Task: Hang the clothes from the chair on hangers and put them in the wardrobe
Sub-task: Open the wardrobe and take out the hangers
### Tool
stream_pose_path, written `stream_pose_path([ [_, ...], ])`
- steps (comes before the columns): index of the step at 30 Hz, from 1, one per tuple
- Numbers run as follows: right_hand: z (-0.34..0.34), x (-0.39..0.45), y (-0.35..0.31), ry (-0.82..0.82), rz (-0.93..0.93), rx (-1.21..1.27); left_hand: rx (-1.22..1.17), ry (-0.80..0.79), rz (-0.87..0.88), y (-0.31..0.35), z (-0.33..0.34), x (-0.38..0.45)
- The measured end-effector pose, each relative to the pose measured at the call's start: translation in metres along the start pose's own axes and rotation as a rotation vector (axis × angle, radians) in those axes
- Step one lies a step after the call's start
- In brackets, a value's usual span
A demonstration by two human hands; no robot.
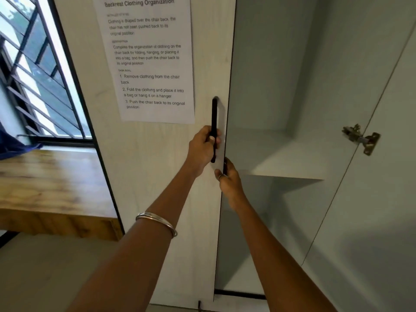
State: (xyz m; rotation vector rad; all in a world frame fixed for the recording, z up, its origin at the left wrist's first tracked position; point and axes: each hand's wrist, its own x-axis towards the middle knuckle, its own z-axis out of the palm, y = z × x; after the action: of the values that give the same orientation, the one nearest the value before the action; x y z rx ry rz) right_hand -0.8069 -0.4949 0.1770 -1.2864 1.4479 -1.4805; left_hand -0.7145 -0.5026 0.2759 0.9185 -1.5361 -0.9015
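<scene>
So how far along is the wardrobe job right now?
Early. Done: the right white wardrobe door stands open. In hand: the left hand grips the black bar handle of the left white door; the right hand holds its edge. Left: no clothes or hangers show inside; the pale inner shelf is bare.

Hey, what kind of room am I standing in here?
Probably a bedroom or similar home room: an open wardrobe with a bare shelf, a wooden desk, and a barred window.

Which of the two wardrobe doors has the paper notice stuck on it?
The left door, whose black handle the left hand grips. The right door, swung open, is bare but for a brass hinge.
</scene>
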Motion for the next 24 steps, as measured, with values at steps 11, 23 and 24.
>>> stream_pose_path([
  [11, 0.014, -0.116, -0.005, -0.023, -0.169, -0.05, -0.282, 0.161, 0.091, 0.006, -0.043, -0.106],
  [23, 0.103, -0.23, -0.013, -0.181, -0.426, -0.094, -0.175, 0.484, 0.036, 0.038, -0.149, -0.206],
  [24, 0.116, -0.238, -0.015, -0.211, -0.416, -0.09, -0.15, 0.507, 0.031, 0.039, -0.16, -0.213],
])
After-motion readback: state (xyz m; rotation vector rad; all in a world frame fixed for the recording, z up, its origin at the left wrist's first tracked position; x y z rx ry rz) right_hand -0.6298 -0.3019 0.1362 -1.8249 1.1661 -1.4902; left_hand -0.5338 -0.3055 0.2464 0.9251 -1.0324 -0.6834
